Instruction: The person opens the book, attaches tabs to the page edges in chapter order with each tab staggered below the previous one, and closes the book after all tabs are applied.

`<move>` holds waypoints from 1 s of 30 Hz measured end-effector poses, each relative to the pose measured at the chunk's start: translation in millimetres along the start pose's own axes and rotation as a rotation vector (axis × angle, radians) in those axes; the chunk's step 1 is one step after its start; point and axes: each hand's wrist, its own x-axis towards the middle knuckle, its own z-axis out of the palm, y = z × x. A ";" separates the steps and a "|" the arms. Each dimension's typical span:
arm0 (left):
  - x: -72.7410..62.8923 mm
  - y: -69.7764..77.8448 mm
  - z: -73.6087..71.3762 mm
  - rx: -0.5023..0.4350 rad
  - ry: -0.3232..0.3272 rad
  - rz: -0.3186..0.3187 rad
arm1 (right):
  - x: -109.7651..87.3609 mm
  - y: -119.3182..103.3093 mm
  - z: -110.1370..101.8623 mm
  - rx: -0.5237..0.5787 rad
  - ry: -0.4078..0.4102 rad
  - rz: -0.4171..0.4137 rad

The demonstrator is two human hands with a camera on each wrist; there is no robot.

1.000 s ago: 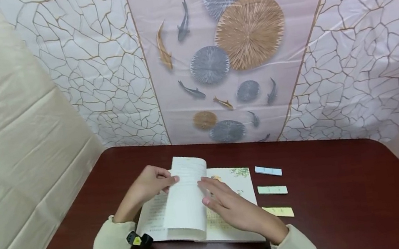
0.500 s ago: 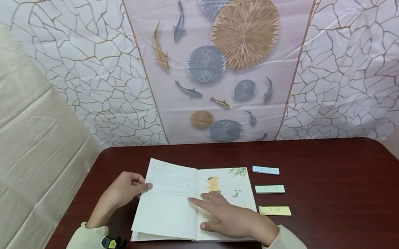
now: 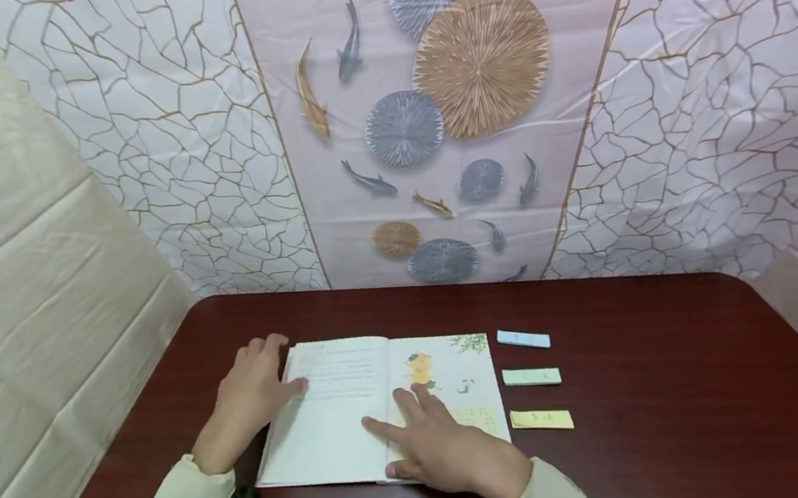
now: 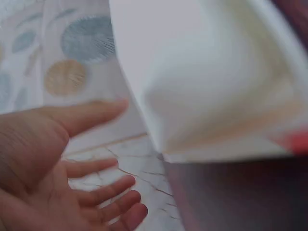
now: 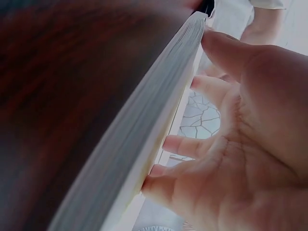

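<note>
The open book (image 3: pixel 333 438) lay on the tabletop (image 3: pixel 652 392), its lower middle partly hidden by the spread right hand (image 3: pixel 444 449); the left hand (image 3: pixel 252 394), fingers apart, was at its left edge. Rightward sat a blue strip (image 3: pixel 524 339), green strip (image 3: pixel 532 376) and yellow strip (image 3: pixel 542 419).

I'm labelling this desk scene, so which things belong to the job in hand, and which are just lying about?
In the job:
open book
right hand, touching its pages
left hand, at its left edge

Apparently lying about, though possibly meant for later:
blue strip
green strip
yellow strip
</note>
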 end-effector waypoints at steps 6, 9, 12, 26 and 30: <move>-4.7 31.9 -3.3 -0.102 -0.256 0.306 | 0.3 -0.7 0.6 -0.024 0.004 -0.020; -5.3 45.0 -0.1 -0.129 -0.402 0.382 | 0.3 -0.9 1.9 -0.053 0.012 -0.039; -3.1 54.0 6.6 -0.118 -0.475 0.408 | 0.2 0.1 2.3 -0.071 0.015 -0.046; 3.7 62.2 26.2 -0.066 -0.551 0.325 | -5.8 9.9 -3.1 -0.033 0.016 -0.071; 2.9 65.0 26.4 -0.059 -0.556 0.301 | -7.7 21.1 -8.4 0.030 0.099 -0.084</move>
